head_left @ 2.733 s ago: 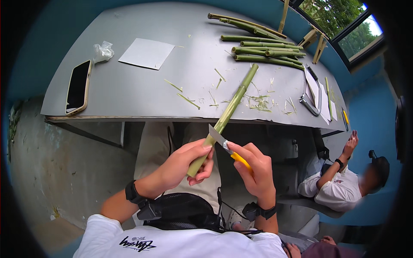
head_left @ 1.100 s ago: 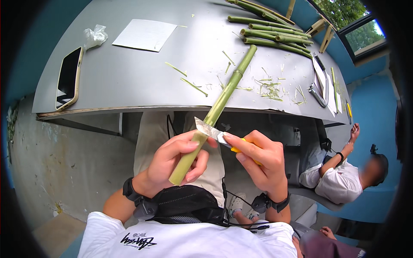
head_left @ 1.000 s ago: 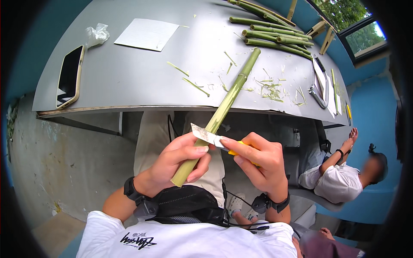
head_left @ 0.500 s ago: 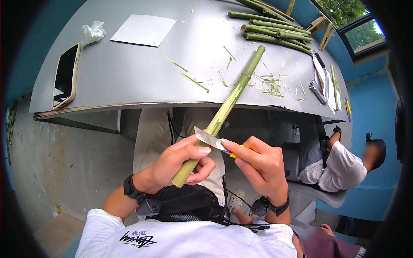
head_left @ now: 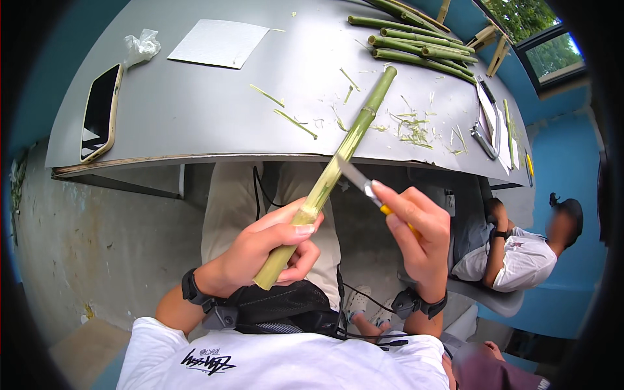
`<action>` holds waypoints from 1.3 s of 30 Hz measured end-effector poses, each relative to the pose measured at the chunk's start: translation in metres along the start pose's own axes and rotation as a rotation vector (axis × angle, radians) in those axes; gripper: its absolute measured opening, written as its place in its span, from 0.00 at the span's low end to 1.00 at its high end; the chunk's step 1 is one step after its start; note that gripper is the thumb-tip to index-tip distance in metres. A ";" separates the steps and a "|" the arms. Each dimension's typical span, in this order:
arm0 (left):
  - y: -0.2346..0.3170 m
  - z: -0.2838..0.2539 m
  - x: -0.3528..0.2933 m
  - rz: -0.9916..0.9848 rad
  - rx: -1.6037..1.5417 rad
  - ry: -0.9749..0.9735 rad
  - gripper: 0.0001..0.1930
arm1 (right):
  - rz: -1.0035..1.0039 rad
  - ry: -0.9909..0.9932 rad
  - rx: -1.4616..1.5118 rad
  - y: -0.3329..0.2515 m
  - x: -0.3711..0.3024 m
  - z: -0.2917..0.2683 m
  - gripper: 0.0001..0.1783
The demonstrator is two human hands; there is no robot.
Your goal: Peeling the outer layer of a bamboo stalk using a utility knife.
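A green bamboo stick (head_left: 335, 171) slants from above my lap up over the table edge, its middle stretch scraped pale. Around its lower part my left hand (head_left: 276, 252) is wrapped, thumb across the top just below a joint ring. My right hand (head_left: 416, 231) grips a yellow utility knife (head_left: 388, 209) with the index finger along its back. The metal blade (head_left: 353, 174) points up and left, its tip at or very near the stick's scraped part; whether it touches, I cannot tell.
Several bamboo sticks (head_left: 422, 49) lie piled at the table's far right. Shavings (head_left: 413, 130) litter the grey table (head_left: 214, 110). A phone (head_left: 101, 114), crumpled tissue (head_left: 142, 47) and white sheet (head_left: 219, 43) are left. A hacksaw (head_left: 484, 142) lies right; a person (head_left: 520, 253) sits beyond.
The knife has moved up and to the right along the stick, away from my left hand. The stick's lower end has shifted slightly left and down.
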State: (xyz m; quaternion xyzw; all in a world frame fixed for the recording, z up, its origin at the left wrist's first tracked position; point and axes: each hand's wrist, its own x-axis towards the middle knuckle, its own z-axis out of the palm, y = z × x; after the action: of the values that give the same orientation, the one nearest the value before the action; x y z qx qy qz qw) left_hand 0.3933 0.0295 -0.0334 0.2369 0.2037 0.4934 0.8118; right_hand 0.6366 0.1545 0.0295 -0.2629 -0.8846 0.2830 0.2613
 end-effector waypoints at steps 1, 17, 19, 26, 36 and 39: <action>0.000 0.001 0.001 0.005 0.011 0.006 0.13 | -0.027 -0.049 -0.005 -0.003 -0.001 0.003 0.29; -0.003 -0.006 0.005 0.011 0.062 0.021 0.16 | -0.002 -0.182 -0.011 -0.014 -0.005 0.016 0.32; -0.002 -0.004 0.005 0.003 0.099 0.041 0.16 | 0.002 -0.174 -0.007 -0.013 -0.005 0.015 0.32; 0.005 0.001 0.003 -0.028 0.129 0.089 0.14 | -0.023 -0.132 -0.132 -0.013 -0.007 0.017 0.31; 0.007 0.006 -0.004 -0.011 0.094 0.125 0.16 | -0.002 0.065 -0.128 0.018 -0.007 0.009 0.28; 0.015 0.004 -0.004 -0.021 0.274 0.166 0.17 | -0.091 -0.008 -0.043 0.006 -0.003 0.013 0.30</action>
State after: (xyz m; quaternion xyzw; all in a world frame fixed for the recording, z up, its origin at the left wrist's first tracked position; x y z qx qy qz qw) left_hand 0.3832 0.0306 -0.0213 0.3019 0.3380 0.4703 0.7573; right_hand 0.6328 0.1528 0.0156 -0.2268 -0.9025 0.2528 0.2648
